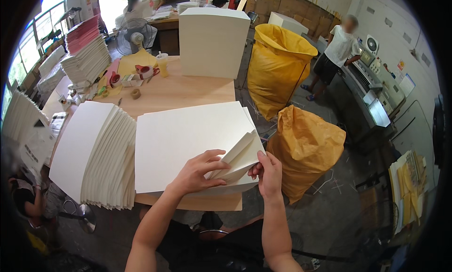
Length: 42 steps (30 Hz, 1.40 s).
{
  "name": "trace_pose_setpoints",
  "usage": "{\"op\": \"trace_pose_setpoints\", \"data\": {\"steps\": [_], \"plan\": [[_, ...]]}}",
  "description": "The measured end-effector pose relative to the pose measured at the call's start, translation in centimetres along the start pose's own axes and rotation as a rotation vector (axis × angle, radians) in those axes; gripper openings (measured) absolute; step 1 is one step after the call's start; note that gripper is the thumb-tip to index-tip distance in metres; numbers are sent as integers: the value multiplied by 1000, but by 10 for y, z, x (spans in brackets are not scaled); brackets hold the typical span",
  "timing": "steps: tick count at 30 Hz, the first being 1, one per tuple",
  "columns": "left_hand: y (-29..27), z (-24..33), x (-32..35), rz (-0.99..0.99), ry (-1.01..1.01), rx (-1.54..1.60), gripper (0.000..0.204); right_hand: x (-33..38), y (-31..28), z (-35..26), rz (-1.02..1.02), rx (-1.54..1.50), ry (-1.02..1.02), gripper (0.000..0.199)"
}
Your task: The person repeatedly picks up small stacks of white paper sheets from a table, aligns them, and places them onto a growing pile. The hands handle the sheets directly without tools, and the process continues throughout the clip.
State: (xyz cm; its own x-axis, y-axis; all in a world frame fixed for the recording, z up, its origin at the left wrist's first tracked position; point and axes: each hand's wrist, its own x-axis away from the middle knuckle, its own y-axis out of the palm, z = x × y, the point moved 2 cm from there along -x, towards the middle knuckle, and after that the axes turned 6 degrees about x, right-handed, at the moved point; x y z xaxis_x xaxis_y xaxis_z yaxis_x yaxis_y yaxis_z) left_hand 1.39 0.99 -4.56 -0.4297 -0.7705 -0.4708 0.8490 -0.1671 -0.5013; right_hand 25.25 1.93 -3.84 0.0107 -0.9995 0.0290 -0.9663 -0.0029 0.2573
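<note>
A thick stack of large white paper sheets point(183, 131) lies before me at the table's front edge. At its near right corner several sheets point(239, 152) are bent up and curl back toward the left. My left hand point(200, 171) is at that bent corner, fingers spread and thumb apart, the fingertips against the curled paper. My right hand point(267, 173) pinches the outer edge of the corner sheets between thumb and fingers. How many sheets it grips is hidden. To the left leans a fanned pile of white sheets point(107, 154).
On the wooden table point(207, 93) stand a tall white stack point(214, 44), tape rolls point(135, 93) and a drink cup point(162, 65). Two yellow sacks point(280, 60) point(306, 147) stand to the right. A person point(340, 48) is by a machine; others sit farther off. A fan point(135, 36) stands behind.
</note>
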Motion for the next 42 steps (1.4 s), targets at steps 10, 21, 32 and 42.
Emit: {"op": "trace_pose_setpoints", "data": {"steps": [10,21,32,42], "plan": [[8,-4,0,153,41,-77,46,1,-1,13,41,289,-183,43],[-1,1,-1,-18,26,-15,46,0,-5,4,-5,-90,-25,38],[2,2,0,-32,35,-94,44,-2,1,3,4,-154,-16,36],[1,-4,0,7,12,7,49,39,-16,15,209,938,-797,13]]}}
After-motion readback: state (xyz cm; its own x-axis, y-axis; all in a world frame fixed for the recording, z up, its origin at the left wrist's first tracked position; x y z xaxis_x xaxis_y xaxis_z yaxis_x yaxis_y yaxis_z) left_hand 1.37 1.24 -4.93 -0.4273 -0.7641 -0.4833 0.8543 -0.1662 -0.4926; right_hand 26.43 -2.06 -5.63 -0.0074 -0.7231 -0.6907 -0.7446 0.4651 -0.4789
